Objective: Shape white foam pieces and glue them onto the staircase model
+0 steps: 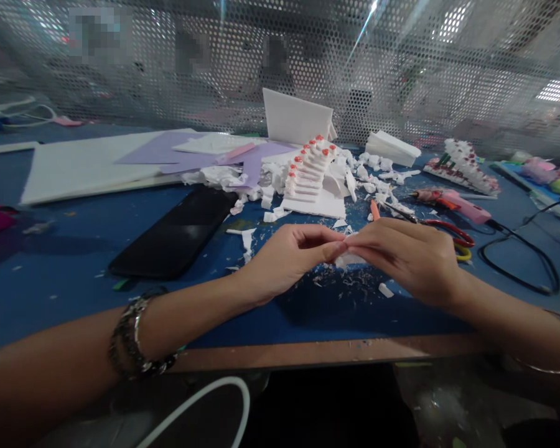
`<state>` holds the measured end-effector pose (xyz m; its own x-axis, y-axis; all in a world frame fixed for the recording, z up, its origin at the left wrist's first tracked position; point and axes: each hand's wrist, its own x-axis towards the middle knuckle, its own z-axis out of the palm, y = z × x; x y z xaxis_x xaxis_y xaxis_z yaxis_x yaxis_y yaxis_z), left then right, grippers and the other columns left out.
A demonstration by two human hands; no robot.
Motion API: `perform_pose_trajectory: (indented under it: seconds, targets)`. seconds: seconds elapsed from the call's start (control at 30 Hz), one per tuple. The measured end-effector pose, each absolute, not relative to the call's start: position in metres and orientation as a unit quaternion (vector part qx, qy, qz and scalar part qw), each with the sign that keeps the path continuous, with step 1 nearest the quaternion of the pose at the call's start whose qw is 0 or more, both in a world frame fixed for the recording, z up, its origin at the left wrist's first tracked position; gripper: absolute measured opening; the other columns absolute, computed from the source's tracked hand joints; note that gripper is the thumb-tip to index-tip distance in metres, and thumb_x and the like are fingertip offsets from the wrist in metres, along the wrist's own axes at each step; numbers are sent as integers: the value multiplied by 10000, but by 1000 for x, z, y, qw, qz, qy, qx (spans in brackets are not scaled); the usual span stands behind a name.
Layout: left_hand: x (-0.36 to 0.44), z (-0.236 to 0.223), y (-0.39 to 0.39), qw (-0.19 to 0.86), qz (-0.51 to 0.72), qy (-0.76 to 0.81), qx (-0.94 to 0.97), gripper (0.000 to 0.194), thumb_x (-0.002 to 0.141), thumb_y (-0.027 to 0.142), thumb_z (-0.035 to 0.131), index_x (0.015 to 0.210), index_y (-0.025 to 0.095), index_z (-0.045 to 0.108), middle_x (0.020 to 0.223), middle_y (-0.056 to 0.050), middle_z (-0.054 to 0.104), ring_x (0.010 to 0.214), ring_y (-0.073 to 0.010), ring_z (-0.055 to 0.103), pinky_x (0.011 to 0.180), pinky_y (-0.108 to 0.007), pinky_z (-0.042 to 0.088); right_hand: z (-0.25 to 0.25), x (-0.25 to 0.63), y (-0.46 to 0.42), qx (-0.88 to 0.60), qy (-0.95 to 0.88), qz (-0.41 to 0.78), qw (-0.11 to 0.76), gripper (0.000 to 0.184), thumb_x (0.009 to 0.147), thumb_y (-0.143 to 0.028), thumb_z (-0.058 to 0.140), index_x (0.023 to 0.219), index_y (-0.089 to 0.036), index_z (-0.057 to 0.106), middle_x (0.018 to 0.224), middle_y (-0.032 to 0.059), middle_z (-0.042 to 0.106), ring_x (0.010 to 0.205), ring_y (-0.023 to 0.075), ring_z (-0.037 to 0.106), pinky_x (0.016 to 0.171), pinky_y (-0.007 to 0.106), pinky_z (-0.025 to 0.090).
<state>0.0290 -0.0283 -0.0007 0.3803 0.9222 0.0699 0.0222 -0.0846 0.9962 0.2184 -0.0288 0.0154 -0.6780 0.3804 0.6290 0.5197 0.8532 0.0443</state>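
My left hand (292, 258) and my right hand (401, 255) meet fingertip to fingertip above the front of the blue table. Both pinch a small piece of white paper (352, 258), mostly hidden by the fingers. Just beyond them stands a small white staircase model (308, 177) on a white base, with red dots along its edges. Torn white paper scraps (373, 177) lie around the model, and finer bits are scattered beneath my hands. Scissors with red and yellow handles (450, 233) lie behind my right hand, partly covered by it.
A black phone-like slab (177, 233) lies left of my hands. Behind it are white boards (93, 165) and purple sheets (156, 149). To the right lie a pink glue gun (466, 205) with a black cord and a white-and-red model (462, 168). A perforated metal screen (205, 74) closes the back.
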Motion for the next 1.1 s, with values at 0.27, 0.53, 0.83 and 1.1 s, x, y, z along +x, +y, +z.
perform_pose_trajectory:
  seconds: [0.27, 0.53, 0.83, 1.1]
  targets:
    - [28, 1, -28, 515, 374, 404, 657, 209, 705, 340, 633, 789, 153, 675, 685, 4, 628, 650, -87, 537, 637, -179, 425, 21, 221, -30, -249, -929, -100, 254, 158, 875, -179, 423, 924, -177, 572, 845, -8, 642, 759, 62, 591, 690, 169, 432]
    - [29, 2, -32, 494, 352, 397, 688, 193, 720, 311, 615, 790, 138, 662, 713, -6, 652, 640, -97, 560, 604, -181, 437, 18, 221, -30, -279, -916, -162, 238, 145, 877, -234, 414, 841, -168, 537, 754, 0, 609, 598, 81, 554, 545, 200, 396]
    - [29, 1, -34, 329, 386, 370, 779, 187, 755, 311, 581, 799, 141, 647, 752, -26, 611, 691, -121, 552, 655, -208, 438, 13, 215, -26, -317, -902, -122, 266, 107, 859, -247, 445, 804, -178, 506, 701, -11, 591, 566, 76, 539, 542, 212, 389]
    - [27, 6, -34, 332, 386, 365, 779, 128, 773, 219, 550, 796, 155, 658, 797, -23, 623, 743, -122, 558, 662, -193, 426, 17, 216, -28, -339, -885, -24, 317, 102, 798, -289, 553, 797, -187, 556, 529, -66, 494, 412, 31, 362, 441, 184, 275]
